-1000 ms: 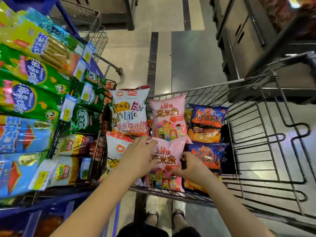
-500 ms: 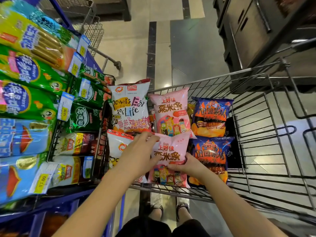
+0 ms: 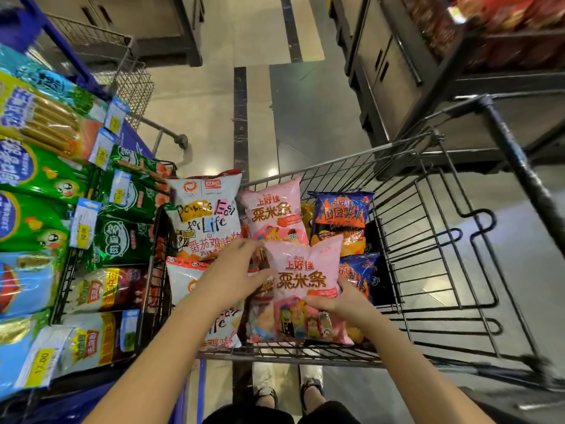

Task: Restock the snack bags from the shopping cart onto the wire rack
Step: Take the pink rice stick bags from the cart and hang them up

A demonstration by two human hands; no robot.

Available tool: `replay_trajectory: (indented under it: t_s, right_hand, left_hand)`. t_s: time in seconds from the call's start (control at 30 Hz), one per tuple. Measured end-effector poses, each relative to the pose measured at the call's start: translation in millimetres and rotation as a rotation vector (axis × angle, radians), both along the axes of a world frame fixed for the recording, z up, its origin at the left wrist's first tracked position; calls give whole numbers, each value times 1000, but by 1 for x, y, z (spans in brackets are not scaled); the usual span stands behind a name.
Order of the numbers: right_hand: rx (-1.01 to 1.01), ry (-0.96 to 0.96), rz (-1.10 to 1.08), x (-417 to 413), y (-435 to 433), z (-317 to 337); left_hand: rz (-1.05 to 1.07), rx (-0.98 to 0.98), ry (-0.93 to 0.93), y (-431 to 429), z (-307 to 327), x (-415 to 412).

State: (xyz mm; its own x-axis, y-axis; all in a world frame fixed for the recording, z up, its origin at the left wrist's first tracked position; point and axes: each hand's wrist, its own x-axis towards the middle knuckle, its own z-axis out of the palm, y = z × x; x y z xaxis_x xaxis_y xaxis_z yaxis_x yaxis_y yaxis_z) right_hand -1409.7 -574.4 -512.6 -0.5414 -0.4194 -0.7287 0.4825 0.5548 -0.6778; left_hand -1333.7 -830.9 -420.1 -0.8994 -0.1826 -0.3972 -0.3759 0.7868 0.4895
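The pink bag [image 3: 302, 280] is pinched at its lower right corner by the right grip [image 3: 342, 304], thumb across the front, fingers tucked behind. The left grip [image 3: 232, 276] is spread, thumb just touching the bag's left edge, nothing clamped. So the bag is held up at the centre of the frame, inside the shopping cart [image 3: 428, 240], not yet at the wire rack [image 3: 65, 270] on the left.

What could go wrong, imo: a puffy, slick pack is carried by one corner pinch, so it could easily be swung loose and dropped back into the cart or onto the floor [image 3: 198, 102]. If it gets squeezed harder to compensate, the snacks inside are likely to be crushed. The rack pockets look stuffed already and no pink packs can be spotted there, so a wrong slot could be picked.

Writing: "Oishi", "上好佳" and "粟米条" can be read on the pink bag. "Power's Easy for Life" is printed on the white bag [image 3: 208, 215] above left. "田园薯片" is seen on the blue bag [image 3: 339, 218] at the right. The upper price tag [image 3: 83, 232] is marked "10.00", the lower price tag [image 3: 41, 365] "17.00".
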Motion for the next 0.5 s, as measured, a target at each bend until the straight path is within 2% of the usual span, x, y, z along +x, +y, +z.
replay_trajectory:
  t_s: [0.1, 0.4, 0.5]
  right_hand:
    - [-51, 9, -67, -14, 18, 5]
    - [-141, 34, -149, -58, 50, 24]
    - [-138, 41, -168, -68, 56, 24]
  left_hand:
    - [70, 77, -16, -1, -5, -19]
    - [462, 404, -123, 4, -58, -88]
    - [577, 418, -162, 5, -81, -101]
